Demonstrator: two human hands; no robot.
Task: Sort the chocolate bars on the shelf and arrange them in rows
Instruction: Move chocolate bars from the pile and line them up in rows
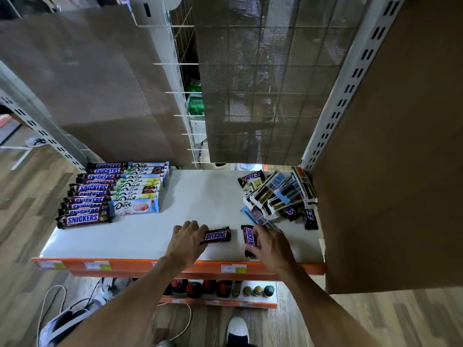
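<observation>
**Two small bars in hand at shelf front, rows on L, heap on R**

Shelf [200, 196]: flat white board w/ orange front edge [140, 265] carrying paper price labels [96, 265].

Far L on the board: Snickers row [85, 196], long brown glossy wrappers w/ blue-white lettering, lying crosswise, each overlapping the one behind, running front to back. Just beside it on the R, touching: Dove row [140, 189], pale blue/white/green wrappers, stacked the same way, front one w/ a pink picture.

Mid-front: left hand [186, 237], palm down, fingers bent, tips pinching the L end of the left small bar [217, 235]. That bar is short, dark brown, crinkled at the ends, lies flat and crosswise near the front edge.

Just R of it, apart: right small bar [249, 235], same kind, lying front-to-back. Right hand [271, 244] grips it, fingers curled over its R side and thumb at the near end; the near half is mostly covered.

R back corner: loose heap [278, 194] of bars, many face-down showing white backs w/ barcodes, a few dark Snickers ones among them, all at odd angles.

Far R: plain brown cardboard panel [388, 171] against the shelf side.

Below the front edge: lower tier w/ a line of bottles [220, 288], caps red, dark and olive.
</observation>
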